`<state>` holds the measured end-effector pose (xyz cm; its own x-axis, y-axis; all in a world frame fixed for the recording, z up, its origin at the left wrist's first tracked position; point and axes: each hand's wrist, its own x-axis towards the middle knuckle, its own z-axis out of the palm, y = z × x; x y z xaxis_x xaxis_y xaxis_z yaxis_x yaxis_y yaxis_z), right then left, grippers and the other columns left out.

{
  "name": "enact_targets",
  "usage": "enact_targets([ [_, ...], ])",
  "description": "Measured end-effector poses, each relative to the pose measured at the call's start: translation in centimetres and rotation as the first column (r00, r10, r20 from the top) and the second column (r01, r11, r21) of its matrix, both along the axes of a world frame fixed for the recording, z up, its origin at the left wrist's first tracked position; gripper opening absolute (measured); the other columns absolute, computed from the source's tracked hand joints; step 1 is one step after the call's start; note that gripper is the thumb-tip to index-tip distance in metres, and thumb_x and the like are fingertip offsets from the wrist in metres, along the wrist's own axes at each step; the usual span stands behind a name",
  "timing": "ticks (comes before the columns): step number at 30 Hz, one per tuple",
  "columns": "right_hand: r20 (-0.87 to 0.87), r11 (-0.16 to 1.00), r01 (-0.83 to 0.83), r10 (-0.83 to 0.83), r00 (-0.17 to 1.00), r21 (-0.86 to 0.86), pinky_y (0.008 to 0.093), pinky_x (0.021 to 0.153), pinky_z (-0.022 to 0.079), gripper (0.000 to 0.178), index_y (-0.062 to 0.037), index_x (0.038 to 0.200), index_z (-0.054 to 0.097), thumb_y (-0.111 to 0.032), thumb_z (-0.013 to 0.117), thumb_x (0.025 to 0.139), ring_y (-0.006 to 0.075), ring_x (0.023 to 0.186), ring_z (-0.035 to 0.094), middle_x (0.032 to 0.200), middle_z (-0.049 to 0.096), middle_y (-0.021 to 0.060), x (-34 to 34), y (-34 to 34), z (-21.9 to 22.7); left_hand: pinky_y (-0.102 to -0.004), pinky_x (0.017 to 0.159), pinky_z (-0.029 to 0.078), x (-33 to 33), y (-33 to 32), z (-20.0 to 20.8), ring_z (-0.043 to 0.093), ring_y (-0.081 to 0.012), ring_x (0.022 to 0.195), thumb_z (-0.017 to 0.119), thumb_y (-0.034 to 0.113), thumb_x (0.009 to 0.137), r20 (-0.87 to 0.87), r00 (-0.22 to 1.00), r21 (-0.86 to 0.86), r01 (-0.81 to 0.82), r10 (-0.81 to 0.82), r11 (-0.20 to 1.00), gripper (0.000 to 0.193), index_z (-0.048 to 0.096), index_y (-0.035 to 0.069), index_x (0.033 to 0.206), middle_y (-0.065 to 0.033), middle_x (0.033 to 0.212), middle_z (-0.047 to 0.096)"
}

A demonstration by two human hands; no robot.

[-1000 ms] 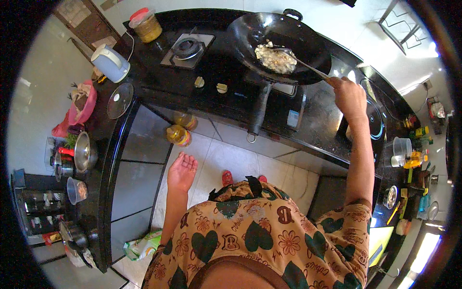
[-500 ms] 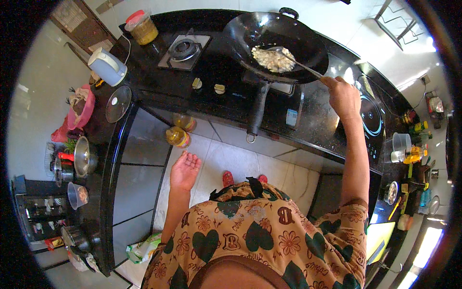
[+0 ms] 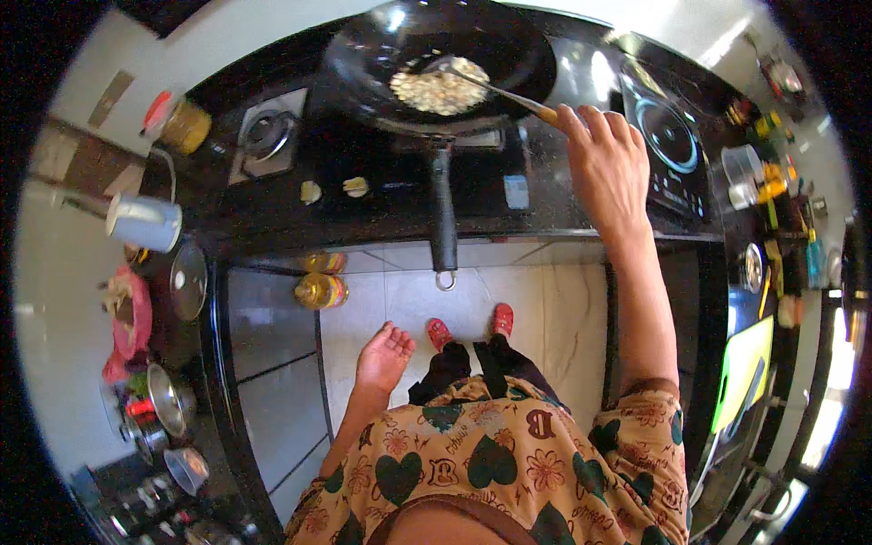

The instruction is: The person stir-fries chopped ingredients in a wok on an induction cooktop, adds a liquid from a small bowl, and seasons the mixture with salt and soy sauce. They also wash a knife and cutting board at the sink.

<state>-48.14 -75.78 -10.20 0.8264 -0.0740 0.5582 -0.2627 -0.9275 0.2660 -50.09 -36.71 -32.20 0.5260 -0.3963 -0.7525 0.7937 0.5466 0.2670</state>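
Note:
In my right hand (image 3: 607,168) is the wooden grip of a long metal spatula (image 3: 510,96), with the fingers closed around it. The spatula's head rests in pale, chopped food pieces (image 3: 438,94) heaped in a black wok (image 3: 359,77). The wok stands on the right burner of the gas stove, its long black handle (image 3: 443,204) pointing toward me. My left hand (image 3: 385,359) hangs low over the floor, palm up, with loosely curled fingers and nothing in it. It is apart from the counter and the wok.
A second gas burner (image 3: 267,134) sits left of the wok, an induction cooktop (image 3: 668,136) to the right. A kettle (image 3: 145,222), a jar (image 3: 184,125) and a glass lid (image 3: 189,280) line the left side. Oil bottles (image 3: 321,292) stand on the floor. A green board (image 3: 742,372) lies right.
The whole view has turned, so the wok and stove appear farther left and higher. My right hand still holds the spatula in the food. My left hand stays low and empty.

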Motion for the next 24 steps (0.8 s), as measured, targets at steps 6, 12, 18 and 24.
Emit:
enact_targets([
  [6,0.099,0.969,-0.242,0.236,0.967,0.048,0.0353,0.073,0.047,0.041,-0.0060,0.114,0.062,-0.017,0.059,0.075,0.0213,0.083,0.056,0.096,0.060,0.0059,-12.3,2.8,-5.0,-0.0367,0.086,0.048,0.3,-6.4,-0.1,0.059,-0.0201,0.089,0.060,0.015,0.092,0.007,0.947,-0.025,0.320,-0.320,0.947,0.005,0.060,0.010,0.094,-0.0034,0.087,0.062],
  [12,-0.932,0.876,0.374,0.196,0.305,0.306,0.0372,0.069,0.048,0.018,-0.0137,0.097,0.065,-0.025,0.055,0.088,0.0203,0.085,0.066,0.089,0.067,0.0056,-32.2,8.9,-27.6,-0.0390,0.085,0.050,-2.0,-11.4,2.5,0.060,-0.0198,0.087,0.062,0.016,0.091,0.016,0.894,-0.010,0.447,-0.447,0.894,0.006,0.064,0.012,0.095,-0.0027,0.086,0.063],
  [18,-0.905,0.211,0.917,0.340,0.256,0.339,0.0432,0.080,0.054,0.023,-0.0146,0.102,0.069,-0.020,0.056,0.084,0.0308,0.096,0.067,0.101,0.070,0.0112,-50.9,13.8,-30.4,-0.0388,0.084,0.050,-7.6,-15.0,4.1,0.060,-0.0190,0.086,0.063,0.016,0.090,0.000,0.807,0.048,0.590,-0.591,0.806,0.005,0.064,0.012,0.094,-0.0022,0.085,0.063],
  [24,-0.952,0.060,0.962,0.174,0.254,0.267,0.0424,0.081,0.054,0.028,-0.0144,0.106,0.069,-0.018,0.057,0.081,0.0317,0.097,0.066,0.102,0.069,0.0144,-65.1,14.8,-28.1,-0.0395,0.084,0.050,-17.3,-21.8,7.1,0.061,-0.0199,0.084,0.064,0.016,0.089,-0.101,0.697,0.040,0.716,-0.710,0.697,0.007,0.063,0.011,0.094,-0.0036,0.085,0.063],
])
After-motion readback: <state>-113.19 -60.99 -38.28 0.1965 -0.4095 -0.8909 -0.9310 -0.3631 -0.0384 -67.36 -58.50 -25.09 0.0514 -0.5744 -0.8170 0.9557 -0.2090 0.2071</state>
